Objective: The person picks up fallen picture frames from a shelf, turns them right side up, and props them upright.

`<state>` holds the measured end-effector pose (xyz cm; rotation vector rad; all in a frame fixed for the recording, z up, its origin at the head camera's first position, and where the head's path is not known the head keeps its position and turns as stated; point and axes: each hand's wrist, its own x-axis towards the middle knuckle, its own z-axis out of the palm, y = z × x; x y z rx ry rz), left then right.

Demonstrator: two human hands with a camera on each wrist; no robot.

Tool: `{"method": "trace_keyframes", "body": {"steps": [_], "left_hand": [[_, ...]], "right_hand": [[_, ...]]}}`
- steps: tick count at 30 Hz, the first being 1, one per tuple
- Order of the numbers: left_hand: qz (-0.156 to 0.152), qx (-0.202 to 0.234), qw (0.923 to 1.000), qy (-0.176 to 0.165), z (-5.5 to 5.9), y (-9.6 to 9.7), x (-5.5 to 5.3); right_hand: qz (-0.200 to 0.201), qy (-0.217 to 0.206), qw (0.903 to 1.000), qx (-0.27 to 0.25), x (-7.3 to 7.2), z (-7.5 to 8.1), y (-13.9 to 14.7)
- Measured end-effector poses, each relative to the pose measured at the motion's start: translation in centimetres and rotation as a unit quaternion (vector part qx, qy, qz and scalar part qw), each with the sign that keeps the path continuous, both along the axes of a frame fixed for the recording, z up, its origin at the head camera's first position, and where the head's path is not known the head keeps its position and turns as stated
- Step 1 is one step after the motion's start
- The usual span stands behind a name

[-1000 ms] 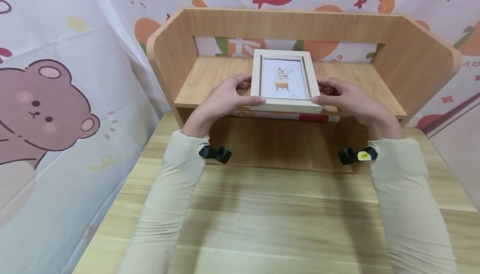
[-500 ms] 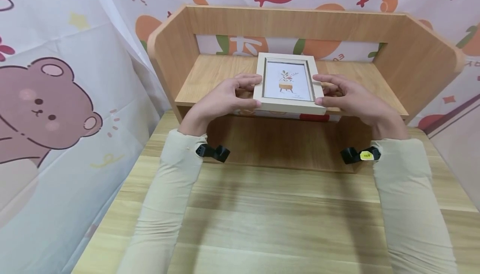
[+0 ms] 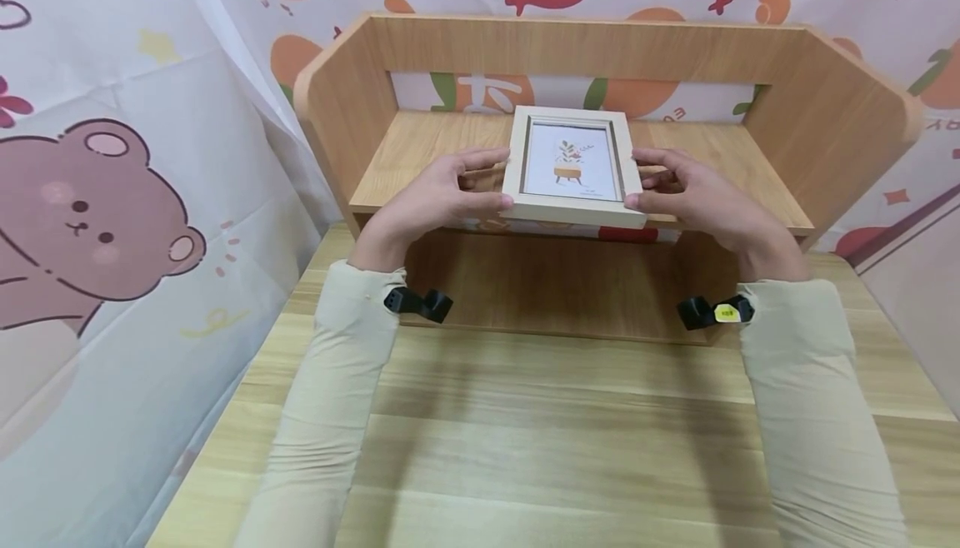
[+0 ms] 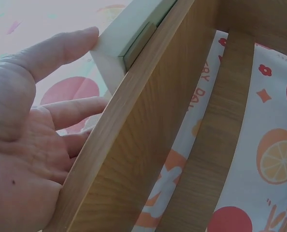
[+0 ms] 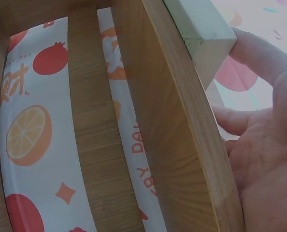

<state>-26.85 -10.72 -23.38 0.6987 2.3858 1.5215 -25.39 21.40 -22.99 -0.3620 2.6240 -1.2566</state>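
Note:
A cream picture frame [image 3: 576, 210] with a small plant print lies face up on the upper shelf [image 3: 423, 148] of a wooden desk rack, its near edge at the shelf's front. My left hand [image 3: 431, 196] is at its left side, thumb by the near corner, fingers loosely extended. Opposite it, my right hand [image 3: 703, 198] touches the right side, with the thumb at the near corner. In the left wrist view the frame's corner [image 4: 129, 36] meets the thumb tip. The right wrist view shows the other corner [image 5: 208, 41] against my right thumb.
The rack's side panels [image 3: 828, 115] rise left and right, with a back rail [image 3: 585, 48] behind. Below the shelf is a lower compartment [image 3: 555, 281]. A wooden tabletop [image 3: 562, 448] extends in front. Printed cloth [image 3: 187, 240] hangs at the left and back.
The frame's far edge sits lower than a second ago. My left thumb has come off the frame's top to its near corner, and the left hand has shifted slightly left.

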Motion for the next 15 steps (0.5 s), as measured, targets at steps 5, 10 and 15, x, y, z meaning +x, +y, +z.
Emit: {"method": "trace_keyframes", "body": {"steps": [5,10,15], "left_hand": [[-0.016,0.003,0.9998,-0.011,0.1,0.2,-0.2],[-0.023,-0.043,0.9988,-0.003,0.6,0.2,-0.3],[-0.025,-0.083,0.9962,-0.003,1.1,0.0,-0.4]], "right_hand": [[0.003,0.004,0.9999,0.015,-0.3,0.1,0.1],[0.015,0.006,0.9994,0.031,-0.4,0.2,0.1],[0.020,0.006,0.9990,0.040,-0.4,0.2,0.1]]}}
